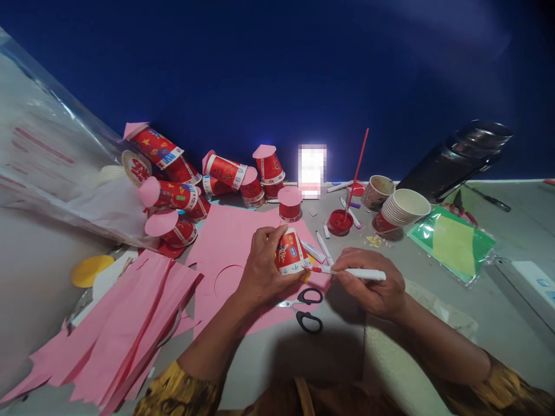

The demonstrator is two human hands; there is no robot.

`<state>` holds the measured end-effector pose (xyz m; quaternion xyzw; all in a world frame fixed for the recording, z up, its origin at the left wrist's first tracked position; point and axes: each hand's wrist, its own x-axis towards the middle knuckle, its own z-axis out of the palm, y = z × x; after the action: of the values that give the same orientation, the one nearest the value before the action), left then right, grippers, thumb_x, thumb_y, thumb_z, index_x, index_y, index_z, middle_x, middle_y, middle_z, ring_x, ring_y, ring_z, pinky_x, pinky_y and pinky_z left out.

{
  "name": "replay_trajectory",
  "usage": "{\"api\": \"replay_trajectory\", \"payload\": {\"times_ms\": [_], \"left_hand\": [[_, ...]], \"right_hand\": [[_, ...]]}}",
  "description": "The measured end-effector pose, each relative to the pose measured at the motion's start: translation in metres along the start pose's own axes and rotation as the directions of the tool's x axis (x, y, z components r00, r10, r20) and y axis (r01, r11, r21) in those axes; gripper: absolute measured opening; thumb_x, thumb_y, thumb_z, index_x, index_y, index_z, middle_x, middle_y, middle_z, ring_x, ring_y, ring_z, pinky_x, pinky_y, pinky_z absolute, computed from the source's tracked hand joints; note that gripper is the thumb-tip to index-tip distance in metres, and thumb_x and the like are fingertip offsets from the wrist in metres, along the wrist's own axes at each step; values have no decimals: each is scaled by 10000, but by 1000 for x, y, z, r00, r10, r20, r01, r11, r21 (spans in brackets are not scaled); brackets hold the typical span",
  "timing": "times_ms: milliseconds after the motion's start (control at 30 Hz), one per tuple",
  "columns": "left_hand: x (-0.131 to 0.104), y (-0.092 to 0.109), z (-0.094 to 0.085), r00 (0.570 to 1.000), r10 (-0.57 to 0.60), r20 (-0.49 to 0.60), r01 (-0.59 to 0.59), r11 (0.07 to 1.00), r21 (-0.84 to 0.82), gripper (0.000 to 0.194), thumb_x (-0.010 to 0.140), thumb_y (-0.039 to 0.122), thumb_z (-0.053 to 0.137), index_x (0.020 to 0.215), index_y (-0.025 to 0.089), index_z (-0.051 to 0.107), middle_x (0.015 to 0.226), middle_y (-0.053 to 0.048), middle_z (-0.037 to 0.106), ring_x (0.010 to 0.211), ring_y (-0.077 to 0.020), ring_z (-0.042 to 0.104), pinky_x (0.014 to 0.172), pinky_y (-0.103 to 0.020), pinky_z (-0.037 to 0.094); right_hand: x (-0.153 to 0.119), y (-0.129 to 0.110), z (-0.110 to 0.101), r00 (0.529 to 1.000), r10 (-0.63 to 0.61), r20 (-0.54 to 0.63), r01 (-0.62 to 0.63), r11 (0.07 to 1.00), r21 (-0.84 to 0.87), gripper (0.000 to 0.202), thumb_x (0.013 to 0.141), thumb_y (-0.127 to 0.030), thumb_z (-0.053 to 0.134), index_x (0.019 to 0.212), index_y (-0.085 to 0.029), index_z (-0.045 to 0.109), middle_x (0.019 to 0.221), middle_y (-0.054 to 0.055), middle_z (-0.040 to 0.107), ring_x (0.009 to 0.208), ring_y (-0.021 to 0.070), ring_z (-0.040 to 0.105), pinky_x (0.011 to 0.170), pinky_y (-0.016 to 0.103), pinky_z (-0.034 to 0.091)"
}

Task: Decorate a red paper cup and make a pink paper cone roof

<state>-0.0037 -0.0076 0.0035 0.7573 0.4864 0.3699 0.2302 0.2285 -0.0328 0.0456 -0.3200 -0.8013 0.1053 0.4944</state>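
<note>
My left hand (262,257) is wrapped round a red and white paper cup (291,252), which it keeps tilted over the pink sheet. Blue arrow-like marks run along the cup's white band. In my right hand (368,283) is a white marker (358,273) with a red tip, and that tip is at the cup's band. Black-handled scissors (310,311) lie just below the cup, partly on the pink paper (221,254). Beside the cup, other markers (324,247) rest on the table. Behind it stands a red cup with a pink paper top (289,204).
Several decorated red cups with pink tops (167,193) cluster at the back left. Pink paper strips (125,323) lie at left. Toward the right are a red paint pot (340,222) with a stick, stacked paper cups (401,212), a black flask (455,156) and a green packet (453,242).
</note>
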Motion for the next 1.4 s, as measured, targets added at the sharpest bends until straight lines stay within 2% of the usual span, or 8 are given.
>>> {"api": "replay_trajectory", "payload": {"times_ms": [133,433,600,767,1167,1400], "left_hand": [[0,-1,1,1000,7,-2,-7,1000,14,884,696,339,875,1458,274,432,1279,-103,448,1236,-320,509,1050,-511,504],[0,-1,2,1000,5,8,-5,1000,-1,875,687,301,872,1449,261,444,1266,-97,446,1219,-306,510,1053,-493,501],[0,-1,2,1000,8,17,-8,1000,9,891,696,333,878,1467,293,432,1280,-95,447,1239,-319,501,1049,-510,505],[0,-2,1,1000,-1,17,0,1000,15,920,698,395,896,1483,296,427,1291,-104,444,1247,-327,498,1049,-515,507],[-1,-3,1,1000,19,25,-19,1000,8,943,697,382,908,1492,308,406,1308,-103,440,1262,-324,490,1062,-513,497],[-1,-2,0,999,43,8,-43,999,5,906,727,380,889,1488,281,409,1319,-112,451,1262,-312,490,1066,-498,495]], "right_hand": [[1,-2,-1,1000,18,14,-18,1000,-1,172,853,-115,582,928,-229,686,721,33,762,630,200,741,614,289,602],[4,-3,-1,998,-27,47,24,998,64,176,851,-94,574,905,-222,682,688,29,734,606,192,708,591,294,569],[5,-2,-2,996,-45,74,41,997,63,155,859,-104,573,886,-216,677,676,25,723,593,185,697,582,291,564],[5,-2,-7,998,-11,65,10,1000,18,171,859,-101,556,893,-228,665,681,24,721,619,189,711,591,293,569],[4,-1,-5,997,-19,77,17,999,27,142,870,-103,559,881,-215,646,682,26,714,603,177,696,577,278,555],[-2,4,-6,998,47,-49,-46,999,20,152,869,-114,609,916,-213,714,752,37,761,656,194,730,664,312,616]]}}
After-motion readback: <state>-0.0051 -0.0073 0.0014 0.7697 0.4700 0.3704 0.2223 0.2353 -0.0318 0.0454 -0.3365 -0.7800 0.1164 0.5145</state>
